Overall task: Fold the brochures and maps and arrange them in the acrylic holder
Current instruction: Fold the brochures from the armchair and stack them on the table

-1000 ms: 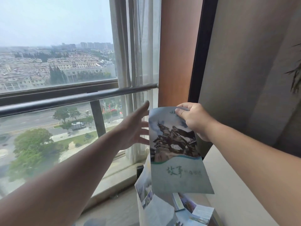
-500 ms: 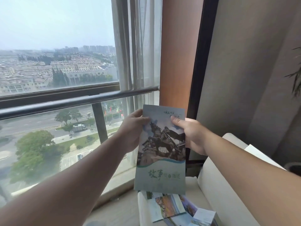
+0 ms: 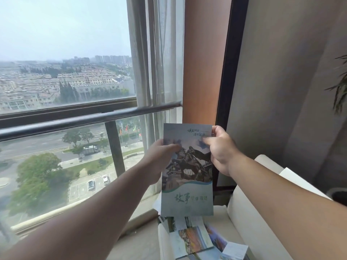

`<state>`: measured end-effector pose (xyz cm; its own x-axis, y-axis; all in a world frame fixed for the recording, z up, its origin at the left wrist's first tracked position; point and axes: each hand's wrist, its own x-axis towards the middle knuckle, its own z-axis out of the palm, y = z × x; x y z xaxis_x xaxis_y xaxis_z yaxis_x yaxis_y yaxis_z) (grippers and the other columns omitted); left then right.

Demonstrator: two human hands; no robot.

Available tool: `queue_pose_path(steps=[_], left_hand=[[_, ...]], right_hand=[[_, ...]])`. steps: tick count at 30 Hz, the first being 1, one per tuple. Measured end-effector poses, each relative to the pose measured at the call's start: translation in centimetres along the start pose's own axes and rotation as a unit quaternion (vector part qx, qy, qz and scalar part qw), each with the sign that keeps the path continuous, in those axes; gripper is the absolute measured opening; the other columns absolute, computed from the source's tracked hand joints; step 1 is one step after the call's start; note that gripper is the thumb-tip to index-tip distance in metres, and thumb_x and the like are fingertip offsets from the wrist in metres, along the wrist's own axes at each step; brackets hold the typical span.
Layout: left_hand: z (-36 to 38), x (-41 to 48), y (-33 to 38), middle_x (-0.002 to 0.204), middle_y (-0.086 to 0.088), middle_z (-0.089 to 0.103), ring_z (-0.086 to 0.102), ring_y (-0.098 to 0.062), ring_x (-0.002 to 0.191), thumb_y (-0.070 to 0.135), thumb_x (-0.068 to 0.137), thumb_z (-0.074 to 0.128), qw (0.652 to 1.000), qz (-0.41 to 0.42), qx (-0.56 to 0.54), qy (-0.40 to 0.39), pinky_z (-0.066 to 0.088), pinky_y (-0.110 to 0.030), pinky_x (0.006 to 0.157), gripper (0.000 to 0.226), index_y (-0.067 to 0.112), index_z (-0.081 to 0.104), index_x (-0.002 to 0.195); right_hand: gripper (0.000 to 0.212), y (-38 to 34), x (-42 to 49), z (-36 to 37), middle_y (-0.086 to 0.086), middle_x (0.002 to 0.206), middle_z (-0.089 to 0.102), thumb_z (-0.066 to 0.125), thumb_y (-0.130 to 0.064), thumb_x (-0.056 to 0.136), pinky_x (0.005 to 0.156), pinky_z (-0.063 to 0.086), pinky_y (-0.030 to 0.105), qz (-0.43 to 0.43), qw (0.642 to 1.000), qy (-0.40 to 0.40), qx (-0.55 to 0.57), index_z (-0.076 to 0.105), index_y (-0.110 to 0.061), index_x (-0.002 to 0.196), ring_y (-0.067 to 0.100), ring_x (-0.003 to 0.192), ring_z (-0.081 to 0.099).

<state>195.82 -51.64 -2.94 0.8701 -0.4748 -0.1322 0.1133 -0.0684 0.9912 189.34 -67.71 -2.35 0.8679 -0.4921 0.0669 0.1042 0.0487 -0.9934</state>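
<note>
A folded blue-grey brochure (image 3: 186, 196) with a dark statue picture and Chinese lettering hangs upright in front of me, held by both hands. My left hand (image 3: 155, 162) grips its left edge, thumb on the front. My right hand (image 3: 220, 149) pinches the upper right corner. Below it, several more brochures and maps (image 3: 195, 239) lie in a loose pile on a white seat. No acrylic holder is in view.
A large window with a dark handrail (image 3: 90, 119) fills the left, with a sheer curtain (image 3: 155, 72) beside it. A white cushioned seat (image 3: 251, 218) runs along the right wall. Plant leaves (image 3: 340, 87) reach in at the far right.
My left hand, open and apart from the brochure a second ago, has closed on its left edge. The brochure has turned upright and square to me, held by both hands.
</note>
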Motion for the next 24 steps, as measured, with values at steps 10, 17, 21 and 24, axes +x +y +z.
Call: queue_pose_path(steps=[10, 17, 21, 24], left_hand=[[0.8, 0.0, 0.7, 0.085, -0.016, 0.073, 0.072, -0.029, 0.068, 0.004, 0.09, 0.063, 0.996, 0.036, -0.086, 0.006, 0.056, -0.038, 0.058, 0.009, 0.009, 0.06, 0.096], [0.5, -0.1, 0.9, 0.086, -0.019, 0.072, 0.07, -0.032, 0.068, -0.003, 0.093, 0.052, 0.984, 0.083, -0.154, -0.04, 0.055, -0.039, 0.057, 0.015, 0.01, 0.058, 0.097], [0.8, 0.5, 0.4, 0.096, -0.01, 0.07, 0.07, -0.015, 0.066, 0.009, 0.091, 0.06, 0.988, 0.13, -0.024, 0.081, 0.053, -0.031, 0.052, 0.014, 0.014, 0.06, 0.104], [0.1, 0.8, -0.2, 0.118, 0.001, 0.054, 0.062, -0.018, 0.1, 0.026, 0.08, 0.07, 0.968, 0.151, 0.109, 0.168, 0.057, -0.04, 0.076, 0.044, 0.03, 0.053, 0.121]], right_hand=[[0.017, 1.1, 0.1, -1.4, 0.009, 0.111, 0.069, 0.066, -0.017, 0.092, 0.088, 0.056, 0.047, 0.015, 0.999, 0.015, -0.043, 0.056, -0.02, 0.106, 0.027, 0.099, 0.068], [0.023, 1.1, -0.1, -2.0, 0.003, 0.109, 0.075, 0.063, -0.023, 0.093, 0.08, 0.054, 0.04, 0.054, 0.997, -0.055, 0.02, 0.065, -0.021, 0.116, 0.025, 0.1, 0.07], [0.011, 1.0, -0.1, -0.8, 0.004, 0.103, 0.075, 0.06, -0.017, 0.096, 0.094, 0.052, 0.053, 0.028, 0.999, -0.035, 0.008, 0.069, -0.021, 0.099, 0.029, 0.103, 0.068], [0.01, 0.9, 0.1, -0.3, 0.001, 0.103, 0.075, 0.06, -0.019, 0.096, 0.092, 0.053, 0.052, 0.011, 0.999, -0.041, 0.019, 0.068, -0.025, 0.099, 0.027, 0.104, 0.068]])
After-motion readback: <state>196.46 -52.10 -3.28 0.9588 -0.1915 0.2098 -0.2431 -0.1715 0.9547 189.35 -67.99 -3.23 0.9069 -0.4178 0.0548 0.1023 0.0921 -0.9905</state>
